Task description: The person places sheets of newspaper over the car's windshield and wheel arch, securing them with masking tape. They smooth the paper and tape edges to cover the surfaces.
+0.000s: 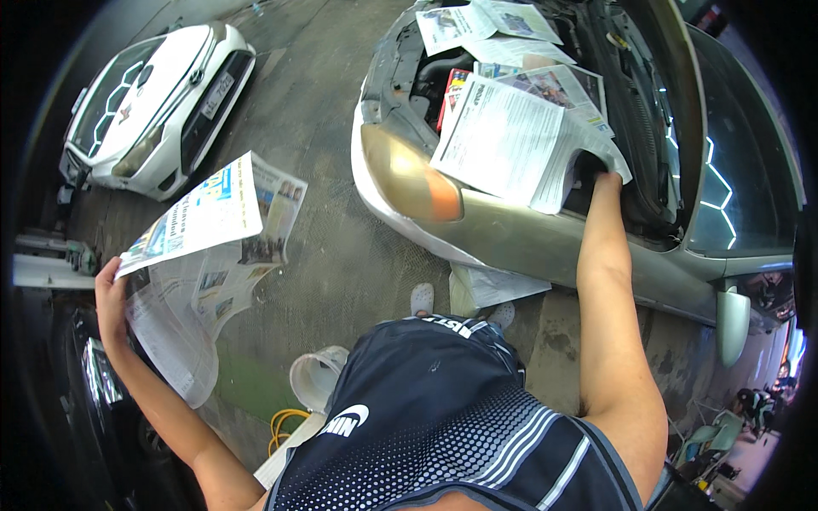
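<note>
Out to the left, my left hand (109, 294) grips several newspaper sheets (200, 209) by one edge, and they hang spread open in the air. My right arm stretches over the fender of a gold car (528, 238) with its hood raised. Beside the windshield end of the engine bay, my right hand (608, 181) touches the curled edge of a newspaper sheet (503, 140). Its fingers are mostly hidden by the paper and the bay. More newspaper (490, 30) lies across the far part of the engine bay.
A white car (162, 102) stands at the far left, and a dark car (98, 392) at the near left. By my feet are a white bucket (317, 379), a coiled yellow hose (285, 426) and a pale sheet (490, 288) below the fender. The side mirror (733, 328) sticks out right.
</note>
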`<state>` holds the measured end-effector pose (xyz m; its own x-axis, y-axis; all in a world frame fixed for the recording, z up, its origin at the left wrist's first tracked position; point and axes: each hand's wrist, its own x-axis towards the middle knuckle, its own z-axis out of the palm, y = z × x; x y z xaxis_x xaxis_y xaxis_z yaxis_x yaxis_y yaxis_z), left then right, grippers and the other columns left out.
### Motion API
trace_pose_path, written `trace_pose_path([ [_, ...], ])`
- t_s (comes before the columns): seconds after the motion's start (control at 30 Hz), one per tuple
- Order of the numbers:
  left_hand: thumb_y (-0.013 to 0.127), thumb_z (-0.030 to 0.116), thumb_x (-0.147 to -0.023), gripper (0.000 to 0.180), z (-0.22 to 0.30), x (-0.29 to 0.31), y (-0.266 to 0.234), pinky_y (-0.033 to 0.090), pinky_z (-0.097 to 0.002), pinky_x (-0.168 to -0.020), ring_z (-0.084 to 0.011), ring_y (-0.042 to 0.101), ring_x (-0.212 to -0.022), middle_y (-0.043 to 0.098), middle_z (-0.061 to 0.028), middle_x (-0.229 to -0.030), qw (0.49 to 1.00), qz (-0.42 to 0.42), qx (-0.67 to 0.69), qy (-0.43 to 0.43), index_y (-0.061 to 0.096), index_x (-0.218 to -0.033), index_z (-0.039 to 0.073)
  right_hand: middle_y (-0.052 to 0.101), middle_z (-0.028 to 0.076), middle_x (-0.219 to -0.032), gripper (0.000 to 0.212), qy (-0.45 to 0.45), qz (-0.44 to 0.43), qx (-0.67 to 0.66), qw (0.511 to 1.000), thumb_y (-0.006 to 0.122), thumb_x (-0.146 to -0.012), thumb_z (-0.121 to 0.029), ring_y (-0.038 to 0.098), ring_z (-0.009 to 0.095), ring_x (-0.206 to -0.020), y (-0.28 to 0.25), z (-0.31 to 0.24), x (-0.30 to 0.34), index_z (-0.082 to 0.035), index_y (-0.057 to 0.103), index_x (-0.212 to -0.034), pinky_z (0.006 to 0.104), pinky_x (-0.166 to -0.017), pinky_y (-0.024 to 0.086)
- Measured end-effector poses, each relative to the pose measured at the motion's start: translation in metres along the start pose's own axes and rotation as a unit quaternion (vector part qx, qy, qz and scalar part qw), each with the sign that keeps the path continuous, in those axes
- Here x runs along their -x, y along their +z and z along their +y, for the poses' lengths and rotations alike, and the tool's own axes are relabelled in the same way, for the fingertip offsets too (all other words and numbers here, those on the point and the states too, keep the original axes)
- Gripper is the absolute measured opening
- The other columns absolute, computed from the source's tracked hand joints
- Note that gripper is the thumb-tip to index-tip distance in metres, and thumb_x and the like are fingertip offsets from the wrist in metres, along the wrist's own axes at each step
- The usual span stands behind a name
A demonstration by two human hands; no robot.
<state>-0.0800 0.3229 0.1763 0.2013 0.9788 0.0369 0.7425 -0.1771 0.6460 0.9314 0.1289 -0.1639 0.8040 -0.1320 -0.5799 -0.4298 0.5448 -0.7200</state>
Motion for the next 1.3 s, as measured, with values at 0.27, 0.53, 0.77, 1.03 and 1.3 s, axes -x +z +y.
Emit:
trace_pose_path([
  [0.27,0.062,0.001,-0.09,0.008,0.037,0.047,0.119,0.045,-0.0316,-0.068,-0.0108,0.051,-0.076,0.058,-0.0065,-0.075,0.98,-0.13,-0.149,0.024,0.062,-0.092,-0.007,0.07,0.022,-0.118,0.031,-0.048,0.078,0.001,0.996,0.068,-0.094,-0.003,0.073,0.028,-0.091,-0.037,0.021,-0.011,0.004,0.063,-0.124,0.0354,-0.072,0.061],
  [0.53,0.067,0.006,-0.08,0.018,0.024,0.07,0.196,0.052,-0.0456,-0.079,-0.0443,0.067,-0.09,0.067,-0.0258,-0.092,0.932,-0.3,-0.203,0.015,0.069,-0.094,-0.004,0.071,0.023,-0.11,0.03,0.09,-0.029,0.075,0.993,0.061,-0.096,-0.001,0.074,0.036,-0.094,-0.108,-0.04,-0.095,0.003,0.063,-0.126,0.0354,-0.068,0.063],
  [0.77,0.066,0.008,-0.076,0.018,0.024,0.079,0.246,0.054,-0.0493,-0.082,-0.0444,0.067,-0.094,0.07,-0.0218,-0.096,0.901,-0.377,-0.198,0.077,0.072,-0.091,0.001,0.062,0.03,-0.136,0.051,-0.095,-0.114,0.267,0.952,0.063,-0.098,-0.022,0.069,0.038,-0.116,-0.138,-0.074,-0.027,0.015,0.057,-0.133,0.0482,-0.103,0.054],
  [1.03,0.068,0.013,-0.077,0.017,0.129,0.14,0.318,0.056,-0.0508,-0.082,-0.0408,0.07,-0.091,0.071,-0.0172,-0.099,0.873,-0.392,-0.184,0.225,0.072,-0.091,0.004,0.063,0.017,-0.133,0.046,-0.348,-0.459,0.54,0.614,0.076,-0.094,-0.023,0.061,0.031,-0.122,-0.265,-0.014,0.251,-0.002,0.06,-0.131,0.0437,-0.105,0.048],
  [1.3,0.063,0.01,-0.085,0.016,0.307,0.256,0.45,0.051,-0.0505,-0.077,-0.0454,0.065,-0.089,0.066,-0.0241,-0.09,0.865,-0.383,0.129,0.298,0.065,-0.093,-0.003,0.038,0.029,-0.159,0.127,-0.083,-0.661,0.487,0.565,0.096,-0.066,-0.046,0.037,0.04,-0.15,-0.443,-0.02,0.342,0.002,0.025,-0.16,0.0473,-0.123,0.031],
])
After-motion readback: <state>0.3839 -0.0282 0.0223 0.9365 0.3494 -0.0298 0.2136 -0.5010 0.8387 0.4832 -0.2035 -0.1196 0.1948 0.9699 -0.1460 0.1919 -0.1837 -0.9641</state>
